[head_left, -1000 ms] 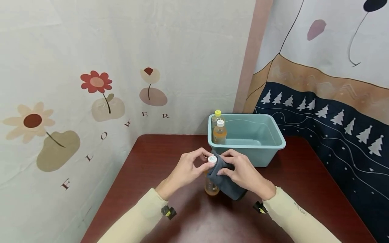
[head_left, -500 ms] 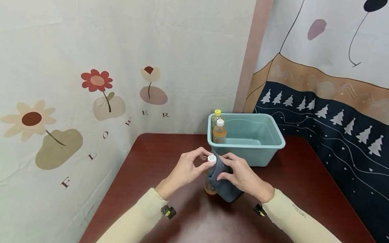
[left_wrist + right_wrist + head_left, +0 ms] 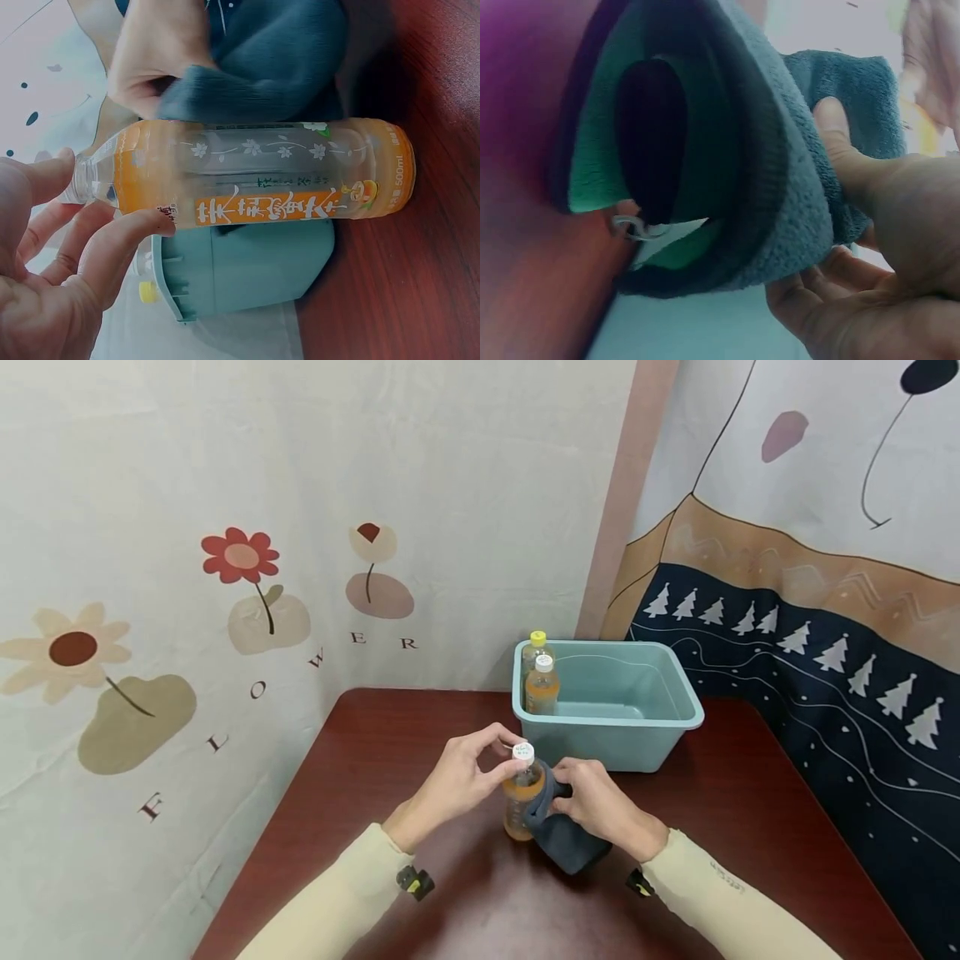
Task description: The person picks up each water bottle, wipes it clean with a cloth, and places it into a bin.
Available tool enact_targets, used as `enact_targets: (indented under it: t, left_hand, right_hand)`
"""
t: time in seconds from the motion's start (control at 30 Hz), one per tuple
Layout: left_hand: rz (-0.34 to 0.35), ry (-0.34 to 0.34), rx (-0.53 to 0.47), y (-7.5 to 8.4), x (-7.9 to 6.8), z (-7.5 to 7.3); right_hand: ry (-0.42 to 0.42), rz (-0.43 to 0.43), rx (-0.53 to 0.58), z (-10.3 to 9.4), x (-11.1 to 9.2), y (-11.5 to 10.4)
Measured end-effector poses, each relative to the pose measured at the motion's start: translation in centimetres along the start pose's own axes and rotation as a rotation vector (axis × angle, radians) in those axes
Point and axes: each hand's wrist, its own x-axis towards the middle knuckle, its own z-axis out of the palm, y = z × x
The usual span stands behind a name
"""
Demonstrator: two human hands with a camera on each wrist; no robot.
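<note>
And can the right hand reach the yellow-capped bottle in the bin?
Probably not straight away: the right hand holds the grey cloth, and a white-capped bottle stands in front. But the bin is open on top and the yellow cap sticks up, so overhead looks free.

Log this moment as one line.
left hand: holds upright bottle at cap | right hand: grips grey cloth | bin: two bottles inside

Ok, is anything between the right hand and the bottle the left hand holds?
Yes: the dark cloth, gripped by the right hand, stands between that hand and the side of the bottle. Nothing visible separates the left hand from the white cap.
</note>
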Motion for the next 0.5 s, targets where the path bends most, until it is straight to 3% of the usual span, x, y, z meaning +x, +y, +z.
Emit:
enact_targets:
  t: [0.17,0.5]
  left_hand:
    - [0.002,0.002,-0.001,-0.2,0.0,0.0]
    - [0.0,-0.001,-0.013,-0.3,0.2,0.0]
  right_hand:
    - [-0.097,0.027,0.015,1.4,0.1,0.9]
    - [-0.207,-0.022,-0.024,3.3,0.3,2.6]
